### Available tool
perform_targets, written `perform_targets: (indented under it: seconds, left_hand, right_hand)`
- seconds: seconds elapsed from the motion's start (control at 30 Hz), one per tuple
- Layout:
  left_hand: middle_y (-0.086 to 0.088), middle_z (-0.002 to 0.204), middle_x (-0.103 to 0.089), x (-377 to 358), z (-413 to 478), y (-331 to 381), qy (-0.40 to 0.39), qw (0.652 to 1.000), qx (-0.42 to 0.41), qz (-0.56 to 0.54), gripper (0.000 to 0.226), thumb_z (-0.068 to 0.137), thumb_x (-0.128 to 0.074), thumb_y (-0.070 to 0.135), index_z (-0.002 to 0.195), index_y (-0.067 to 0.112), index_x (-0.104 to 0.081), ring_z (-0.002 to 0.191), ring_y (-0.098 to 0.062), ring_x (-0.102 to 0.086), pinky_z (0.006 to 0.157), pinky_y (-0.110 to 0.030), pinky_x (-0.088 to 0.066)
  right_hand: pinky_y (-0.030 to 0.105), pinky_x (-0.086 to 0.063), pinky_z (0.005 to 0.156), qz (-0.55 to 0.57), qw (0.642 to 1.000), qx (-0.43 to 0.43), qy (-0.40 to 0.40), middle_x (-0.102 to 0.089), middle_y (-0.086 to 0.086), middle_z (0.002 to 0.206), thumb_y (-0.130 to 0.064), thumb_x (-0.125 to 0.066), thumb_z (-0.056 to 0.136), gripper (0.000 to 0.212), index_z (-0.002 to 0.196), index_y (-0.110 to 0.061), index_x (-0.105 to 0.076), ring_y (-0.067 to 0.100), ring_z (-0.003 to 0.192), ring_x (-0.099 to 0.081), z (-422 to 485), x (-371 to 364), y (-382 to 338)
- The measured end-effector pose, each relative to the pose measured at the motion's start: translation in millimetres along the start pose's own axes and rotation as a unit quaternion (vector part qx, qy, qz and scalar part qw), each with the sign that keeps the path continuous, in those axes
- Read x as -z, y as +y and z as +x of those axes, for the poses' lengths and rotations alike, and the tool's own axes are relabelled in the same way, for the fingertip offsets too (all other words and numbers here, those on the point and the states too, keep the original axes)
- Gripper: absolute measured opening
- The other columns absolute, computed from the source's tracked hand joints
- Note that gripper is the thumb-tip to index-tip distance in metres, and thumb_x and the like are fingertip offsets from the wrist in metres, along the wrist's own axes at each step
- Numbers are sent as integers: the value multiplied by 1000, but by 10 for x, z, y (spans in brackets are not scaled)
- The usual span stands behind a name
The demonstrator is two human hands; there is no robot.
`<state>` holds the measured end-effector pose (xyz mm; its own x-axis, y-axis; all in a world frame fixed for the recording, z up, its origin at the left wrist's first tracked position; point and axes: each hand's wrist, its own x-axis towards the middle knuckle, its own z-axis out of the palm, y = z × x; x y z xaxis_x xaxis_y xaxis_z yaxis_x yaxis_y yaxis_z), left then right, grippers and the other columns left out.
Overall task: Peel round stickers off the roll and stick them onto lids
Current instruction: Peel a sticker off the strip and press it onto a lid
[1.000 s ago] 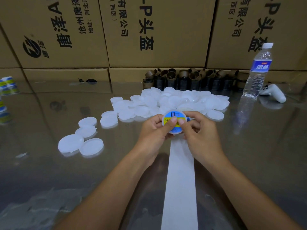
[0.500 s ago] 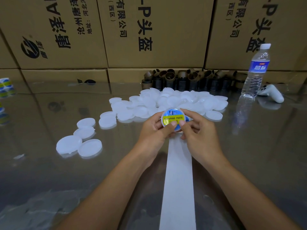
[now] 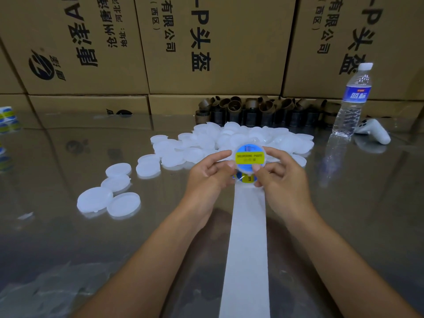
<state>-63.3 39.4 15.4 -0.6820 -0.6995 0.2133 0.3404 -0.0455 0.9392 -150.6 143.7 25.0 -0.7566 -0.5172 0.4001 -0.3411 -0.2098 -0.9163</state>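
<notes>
A white lid bearing a round blue and yellow sticker [image 3: 250,157] is held up between both hands above the table. My left hand [image 3: 211,175] pinches its left rim with thumb and fingers. My right hand [image 3: 278,175] grips its right side, thumb pressing the sticker's lower edge. Just below the lid another blue and yellow sticker [image 3: 247,179] sits on the white backing strip [image 3: 249,237], which runs toward me. A heap of plain white lids [image 3: 229,141] lies beyond my hands.
Several loose lids [image 3: 110,193] lie at the left on the glossy table. Brown cardboard cores [image 3: 257,111] line the back edge before stacked cartons. A water bottle [image 3: 352,102] and a white controller [image 3: 374,131] stand at the right. Sticker rolls [image 3: 8,119] sit far left.
The lid has turned so the sticker's yellow band faces me level. My left fingers moved off the sticker face to the lid's rim. A second sticker now shows below the lid.
</notes>
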Motion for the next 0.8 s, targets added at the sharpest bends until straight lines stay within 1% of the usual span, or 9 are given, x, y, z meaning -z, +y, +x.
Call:
perform_targets:
  seconds: [0.07,0.17,0.27,0.37,0.47,0.53,0.63,0.7,0.8]
  left_hand:
    - [10,79,-71,38,39,4,38,999,0,18,21,91,-61,8,97,27,-66,78,-7,-67,84,-28,-54]
    - [5,87,-68,88,82,-20,84,994,2,63,19,91,-60,8,96,26,-65,81,-11,-62,86,-29,-52]
    - [-2,90,-64,104,71,-54,86,992,11,91,17,92,-59,7,95,24,-64,81,-16,-58,88,-35,-50]
    - [-6,90,-63,128,72,-53,108,988,4,108,19,93,-57,6,92,24,-63,78,-14,-58,82,-31,-51]
    - [-7,93,-62,171,83,-47,140,981,-16,133,23,93,-54,2,89,23,-62,84,-15,-58,82,-31,-50]
    - [-4,92,-62,194,73,-53,152,975,-33,156,21,93,-52,1,90,20,-61,84,-12,-57,80,-23,-49]
    - [5,82,-58,203,70,-79,150,969,-54,188,17,93,-51,-2,93,12,-61,73,-3,-52,62,-5,-42]
    - [7,80,-56,221,101,-78,152,962,-62,217,16,93,-51,-3,95,9,-60,71,-2,-51,60,-1,-39]
    - [4,83,-57,325,190,-38,168,946,-71,269,20,91,-48,-7,96,8,-60,74,-2,-51,63,0,-39]
  right_hand:
    - [10,-45,51,31,997,-19,68,-63,-10,56,-5,-60,90,27,104,-27,-54,-2,48,-56,68,85,27]
    - [17,-45,54,47,981,-62,178,-63,-4,70,-5,-53,92,31,111,-28,-59,2,52,-57,175,236,131]
    - [25,-45,64,41,960,-88,262,-60,1,84,-2,-46,93,36,121,-20,-61,11,66,-53,269,346,252]
    - [15,-41,72,6,945,-85,315,-61,2,101,-1,-47,94,35,125,-12,-59,14,88,-56,320,462,330]
    - [8,-34,70,-37,934,-112,337,-61,11,120,-2,-51,93,35,128,-4,-55,20,105,-57,358,611,388]
    - [12,-36,74,-67,932,-136,329,-61,14,122,-2,-55,92,34,125,-2,-57,19,101,-56,388,701,406]
    - [26,-41,75,-110,928,-171,311,-64,16,114,-2,-59,88,31,120,-1,-62,18,89,-54,421,814,428]
    - [31,-43,73,-128,927,-197,294,-64,16,105,-2,-61,86,33,119,0,-61,23,88,-56,427,859,427]
    - [34,-44,79,-125,922,-220,294,-60,10,93,2,-60,83,39,122,1,-58,23,86,-56,448,901,433]
